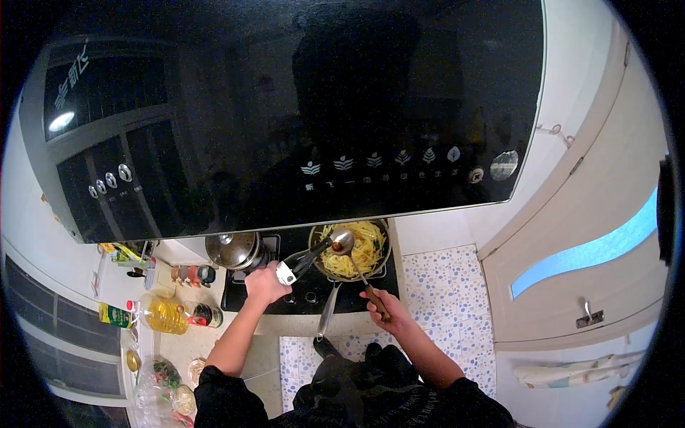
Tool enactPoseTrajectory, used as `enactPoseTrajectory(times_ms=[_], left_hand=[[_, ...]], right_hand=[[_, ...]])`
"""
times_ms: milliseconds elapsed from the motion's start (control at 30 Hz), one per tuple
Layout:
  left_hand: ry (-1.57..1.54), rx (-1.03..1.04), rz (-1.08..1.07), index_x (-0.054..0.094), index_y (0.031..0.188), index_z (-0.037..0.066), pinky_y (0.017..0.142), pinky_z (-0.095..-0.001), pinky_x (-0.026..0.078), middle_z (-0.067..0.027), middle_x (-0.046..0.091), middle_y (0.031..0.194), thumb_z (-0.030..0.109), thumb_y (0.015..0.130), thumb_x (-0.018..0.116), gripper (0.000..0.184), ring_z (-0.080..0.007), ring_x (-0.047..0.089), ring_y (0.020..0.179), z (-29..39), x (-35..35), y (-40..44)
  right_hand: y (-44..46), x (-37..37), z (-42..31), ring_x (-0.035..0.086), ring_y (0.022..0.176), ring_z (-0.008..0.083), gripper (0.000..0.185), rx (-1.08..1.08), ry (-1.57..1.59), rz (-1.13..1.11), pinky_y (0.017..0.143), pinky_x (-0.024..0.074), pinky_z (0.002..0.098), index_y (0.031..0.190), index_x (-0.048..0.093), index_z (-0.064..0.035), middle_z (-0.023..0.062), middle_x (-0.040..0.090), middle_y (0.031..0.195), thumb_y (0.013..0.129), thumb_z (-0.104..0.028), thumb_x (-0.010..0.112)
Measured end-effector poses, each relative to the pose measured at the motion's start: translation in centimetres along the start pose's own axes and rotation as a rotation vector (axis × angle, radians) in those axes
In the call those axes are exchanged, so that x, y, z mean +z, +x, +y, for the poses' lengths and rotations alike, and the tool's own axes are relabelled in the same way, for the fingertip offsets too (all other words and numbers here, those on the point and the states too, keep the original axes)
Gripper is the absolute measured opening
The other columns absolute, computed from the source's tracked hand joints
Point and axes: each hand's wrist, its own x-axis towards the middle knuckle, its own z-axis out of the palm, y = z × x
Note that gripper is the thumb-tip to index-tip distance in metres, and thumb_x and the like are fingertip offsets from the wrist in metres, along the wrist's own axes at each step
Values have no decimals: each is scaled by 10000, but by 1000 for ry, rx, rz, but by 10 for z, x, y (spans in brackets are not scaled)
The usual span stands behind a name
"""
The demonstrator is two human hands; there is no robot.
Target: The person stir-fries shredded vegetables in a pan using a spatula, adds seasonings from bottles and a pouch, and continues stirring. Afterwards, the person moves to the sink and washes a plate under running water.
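My left hand (267,286) is closed around a dark glass bottle (307,261) with a white label, tipped so that its neck points at the spoon. In my right hand (389,312) is the wooden handle of a metal cooking spoon (342,240). The spoon's bowl is just beyond the bottle's mouth, over the frying pan, and some brown liquid seems to be in it. Pale yellow strips of food (368,246) with a few green bits fill the pan (329,308), whose handle points toward me.
A lidded pot (233,250) stands on the left of the black stove (271,303). The dark range hood (285,128) hangs above. On the left counter are an oil bottle (164,315), spice jars (193,274) and bagged vegetables (164,374). A door (571,264) is on the right.
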Motion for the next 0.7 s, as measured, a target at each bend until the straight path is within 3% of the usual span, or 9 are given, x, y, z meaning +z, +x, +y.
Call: enactPoseTrajectory(times_ms=[167, 400, 467, 567, 700], left_hand=[[-67, -30, -8, 607, 1256, 140, 818, -404, 551, -135, 719, 1013, 478, 594, 799, 768, -318, 690, 946, -2, 4, 1], [-322, -18, 163, 607, 1257, 136, 833, -412, 549, -120, 727, 1036, 503, 605, 825, 779, -311, 696, 949, -11, 19, -2], [-452, -31, 216, 609, 1252, 130, 835, -404, 549, -121, 725, 1053, 468, 609, 843, 763, -306, 696, 962, -13, 20, -3], [-665, -23, 269, 610, 1228, 97, 830, -361, 550, -109, 730, 1045, 332, 638, 876, 688, -244, 707, 950, -11, 11, -10], [-1028, 37, 321, 599, 1200, 55, 833, -314, 526, -81, 711, 1021, 224, 669, 873, 621, -180, 678, 915, -16, 21, -17]], right_hand=[[1, -5, 1, 477, 499, 99, 344, -63, -92, -35, 425, 383, 234, 1150, 617, -43, 9, 556, 686, 1024, -332, 479], [-4, 5, -7, 493, 459, 137, 315, -189, -441, 84, 400, 377, 292, 1124, 623, -6, 40, 571, 658, 1026, -278, 498], [-4, 9, -8, 482, 425, 149, 306, -221, -547, 124, 395, 390, 304, 1141, 605, 6, 45, 565, 662, 1035, -249, 474], [16, -17, 3, 584, 526, 184, 340, -544, -933, 173, 484, 462, 350, 1084, 645, 26, 82, 636, 693, 988, -292, 575], [17, -28, 5, 641, 592, 290, 347, -612, -1248, 310, 566, 503, 428, 1069, 649, 9, 155, 661, 720, 942, -311, 615]])
